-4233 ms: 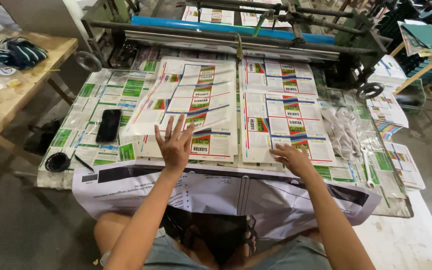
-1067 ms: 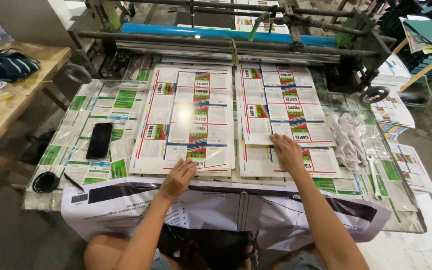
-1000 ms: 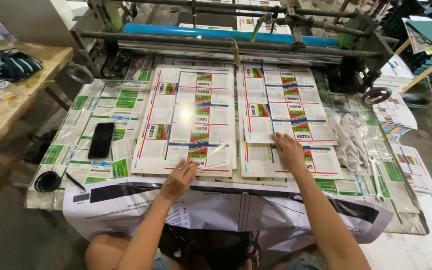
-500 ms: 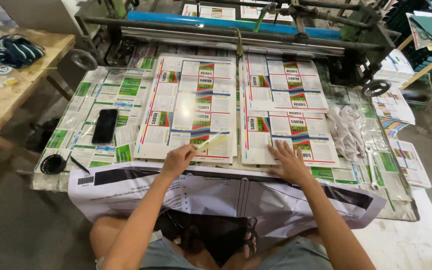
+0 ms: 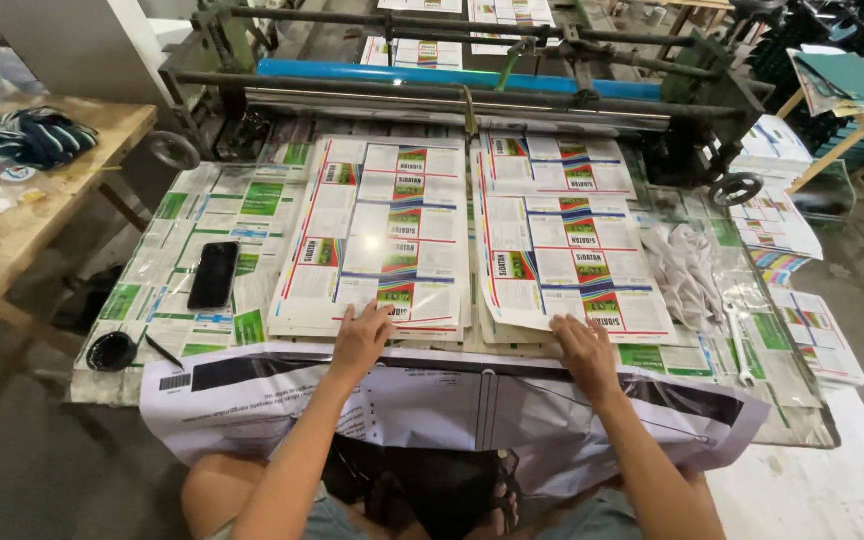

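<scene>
A black phone (image 5: 214, 274) lies at the bench's (image 5: 792, 420) left. The left hand (image 5: 362, 338) has slid down to the near edge of the left sheet stack (image 5: 377, 235), resting flat and released on it. The right hand (image 5: 584, 350), likewise flat, has dropped onto the right sheet stack's (image 5: 562, 250) near edge. Both glossy, colourfully printed stacks now sit squarer.

Two sheet stacks lie side by side on our desk (image 5: 452, 352): left stack (image 5: 377, 235), right stack (image 5: 567, 245). Our left hand (image 5: 362, 335) rests on the left stack's near edge, our right hand (image 5: 584, 350) on the right's. Phone (image 5: 214, 274) lies left of the stacks; roller (image 5: 452, 75) runs behind them.
</scene>
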